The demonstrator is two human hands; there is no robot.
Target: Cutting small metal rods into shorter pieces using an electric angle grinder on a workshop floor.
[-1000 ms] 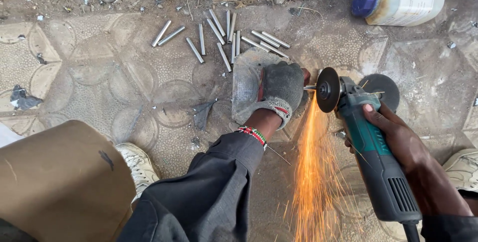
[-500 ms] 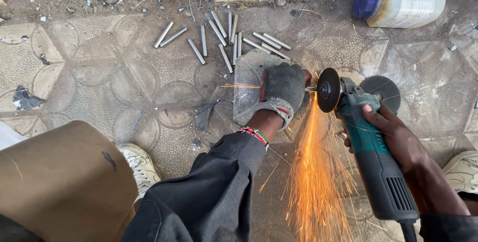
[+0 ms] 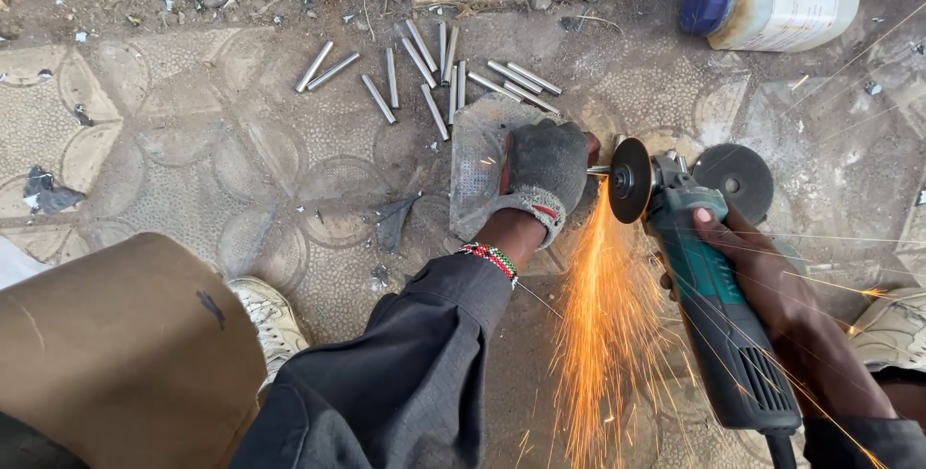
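Now the sparks (image 3: 603, 334) fall in a wider fan than half a second ago, and some thin streaks fly to the right edge of the frame; my hands stay in the same places. My left hand (image 3: 545, 175), in a grey glove, presses down at centre frame with fingers curled together over a small metal piece — the piece itself is hidden. My right hand (image 3: 748, 262) wraps around the green angle grinder (image 3: 709, 310), its disc (image 3: 630, 179) just beside the glove. About twelve cut metal rods (image 3: 439, 78) lie at upper centre, and one white bottle (image 3: 776, 4) lies upper right.
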